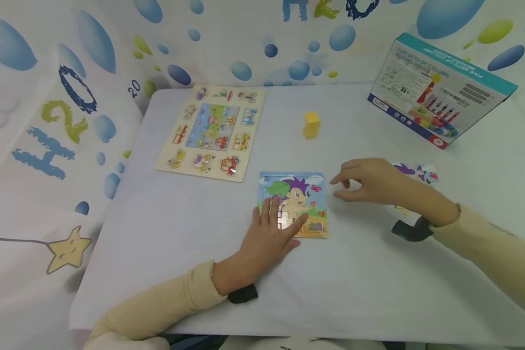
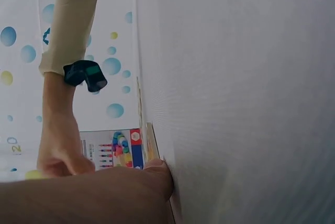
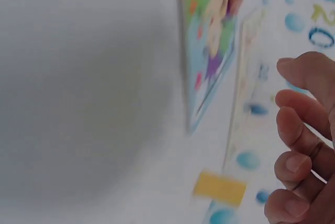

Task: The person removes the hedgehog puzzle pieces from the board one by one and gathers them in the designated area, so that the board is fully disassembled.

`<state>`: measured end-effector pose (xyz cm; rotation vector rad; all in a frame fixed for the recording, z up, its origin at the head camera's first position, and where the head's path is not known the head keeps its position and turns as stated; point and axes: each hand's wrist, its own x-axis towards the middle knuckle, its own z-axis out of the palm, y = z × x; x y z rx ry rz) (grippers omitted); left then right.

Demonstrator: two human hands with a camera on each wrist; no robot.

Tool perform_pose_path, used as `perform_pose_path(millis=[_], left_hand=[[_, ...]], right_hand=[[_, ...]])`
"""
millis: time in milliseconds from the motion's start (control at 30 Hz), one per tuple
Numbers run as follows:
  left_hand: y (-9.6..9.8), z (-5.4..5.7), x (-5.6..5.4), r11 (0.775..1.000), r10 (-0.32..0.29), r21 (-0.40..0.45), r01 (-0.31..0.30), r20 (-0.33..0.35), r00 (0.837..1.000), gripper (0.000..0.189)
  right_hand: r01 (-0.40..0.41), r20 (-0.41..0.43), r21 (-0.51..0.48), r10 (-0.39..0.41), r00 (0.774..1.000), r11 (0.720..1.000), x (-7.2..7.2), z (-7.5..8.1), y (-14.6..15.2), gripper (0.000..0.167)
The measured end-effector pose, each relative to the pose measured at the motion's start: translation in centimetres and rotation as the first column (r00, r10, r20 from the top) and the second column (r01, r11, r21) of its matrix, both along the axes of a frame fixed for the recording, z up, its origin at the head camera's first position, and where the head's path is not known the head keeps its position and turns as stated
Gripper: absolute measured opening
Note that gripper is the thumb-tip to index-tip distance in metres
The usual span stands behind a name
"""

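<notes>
A square jigsaw puzzle (image 1: 294, 187) with a purple-haired cartoon figure lies on the white table. My left hand (image 1: 267, 241) rests on its lower left part with straight, spread fingers, covering some pieces. Just right of the puzzle, my right hand (image 1: 372, 182) hovers with loosely bent fingers. In the right wrist view nothing sits between the right hand's fingers (image 3: 293, 166), and the blurred puzzle (image 3: 201, 85) appears beyond them. Loose puzzle pieces (image 1: 428, 173) lie behind the right wrist, partly hidden by it.
Yellow blocks (image 1: 312, 125) stand beyond the puzzle. At the back left lies a wooden picture board (image 1: 233, 178) with vehicle shapes. A cardboard toy box (image 1: 437, 92) is at the back right. A printed cloth (image 1: 280, 73) hangs behind the table.
</notes>
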<state>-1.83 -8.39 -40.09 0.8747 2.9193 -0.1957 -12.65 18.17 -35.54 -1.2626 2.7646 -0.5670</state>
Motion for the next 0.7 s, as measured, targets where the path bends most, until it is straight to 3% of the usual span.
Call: perform_pose_path(millis=[167,300,533,700], left_hand=[[0.1,0.0,0.0,1.000,0.011,-0.006,-0.010,0.027,1.000,0.054],[0.0,0.1,0.0,1.000,0.022,0.004,-0.022,0.032,0.999,0.053],[0.3,0.4,0.4,0.998,0.064,-0.020,-0.064,0.016,0.998,0.054],[0.5,0.6,1.3,0.985,0.123,-0.121,-0.124,-0.012,0.992,0.061]], right_hand=[[0.052,0.035,0.083,-0.055,0.998,0.995,0.6,0.2,-5.0,0.028],[0.095,0.102,0.173,-0.114,0.988,0.980,0.9,-0.6,-8.0,0.032],[0.057,0.102,0.176,-0.076,0.992,0.983,1.3,-2.8,-9.9,0.025],[0.068,0.121,0.169,-0.089,0.989,0.983,1.5,-2.9,-10.7,0.027]])
